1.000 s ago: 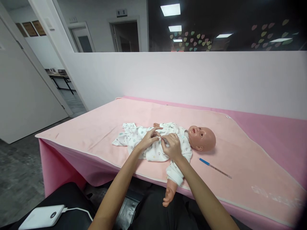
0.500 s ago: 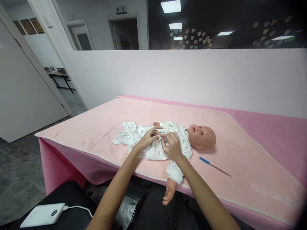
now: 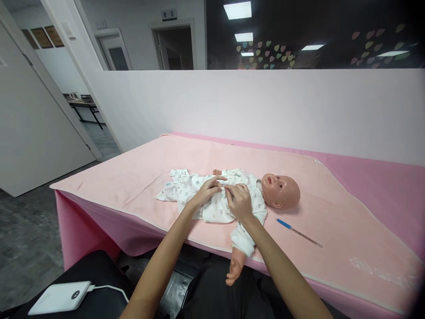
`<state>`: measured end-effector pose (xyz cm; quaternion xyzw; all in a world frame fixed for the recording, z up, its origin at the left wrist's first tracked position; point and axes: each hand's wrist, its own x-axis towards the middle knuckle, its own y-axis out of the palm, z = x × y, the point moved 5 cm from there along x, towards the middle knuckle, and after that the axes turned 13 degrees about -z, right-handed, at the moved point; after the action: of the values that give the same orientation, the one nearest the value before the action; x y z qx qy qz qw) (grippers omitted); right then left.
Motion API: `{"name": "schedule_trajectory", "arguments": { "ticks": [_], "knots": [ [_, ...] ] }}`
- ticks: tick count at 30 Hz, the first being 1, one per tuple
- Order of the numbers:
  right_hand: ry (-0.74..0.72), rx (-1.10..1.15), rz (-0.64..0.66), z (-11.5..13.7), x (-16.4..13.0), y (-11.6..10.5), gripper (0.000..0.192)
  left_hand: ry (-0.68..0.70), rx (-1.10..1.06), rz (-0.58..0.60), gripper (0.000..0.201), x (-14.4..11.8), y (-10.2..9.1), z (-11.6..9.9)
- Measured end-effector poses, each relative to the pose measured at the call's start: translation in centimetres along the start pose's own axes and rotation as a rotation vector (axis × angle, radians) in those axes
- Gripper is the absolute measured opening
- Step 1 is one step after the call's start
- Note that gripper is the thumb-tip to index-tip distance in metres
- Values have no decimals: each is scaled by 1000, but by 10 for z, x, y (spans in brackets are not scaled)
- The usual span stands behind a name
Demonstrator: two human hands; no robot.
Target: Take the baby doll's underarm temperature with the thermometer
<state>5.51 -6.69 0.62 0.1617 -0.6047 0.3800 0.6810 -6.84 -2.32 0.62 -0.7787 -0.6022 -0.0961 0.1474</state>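
Observation:
A baby doll (image 3: 283,191) lies on its back, head to the right, in a white printed baby outfit (image 3: 216,212). My left hand (image 3: 206,190) is at the front of the outfit, thumb and fingers pinched on its cloth. Close beside it, my right hand (image 3: 239,200) also pinches the cloth at the chest, fingers bent together. The small piece between the fingertips is mostly hidden. One doll arm (image 3: 235,266) hangs over the near table edge, while the other arm lies on the far side.
A pink-covered table (image 3: 332,199) carries the doll. A thin stick with a blue end (image 3: 299,232) lies right of it, below the head. At lower left, a white power bank (image 3: 59,297) with a cable rests on a black surface. A white wall (image 3: 265,110) stands behind.
My right hand has shifted slightly to the right, so the gap between my fingertips is a little wider. The doll and the stick keep their places on the table.

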Motion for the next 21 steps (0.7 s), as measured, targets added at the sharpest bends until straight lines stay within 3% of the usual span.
{"name": "schedule_trajectory", "arguments": {
  "ticks": [21],
  "knots": [
    [-20,38,22,3,0,0,19,39,46,-22,47,1,-1,4]
  ]
}}
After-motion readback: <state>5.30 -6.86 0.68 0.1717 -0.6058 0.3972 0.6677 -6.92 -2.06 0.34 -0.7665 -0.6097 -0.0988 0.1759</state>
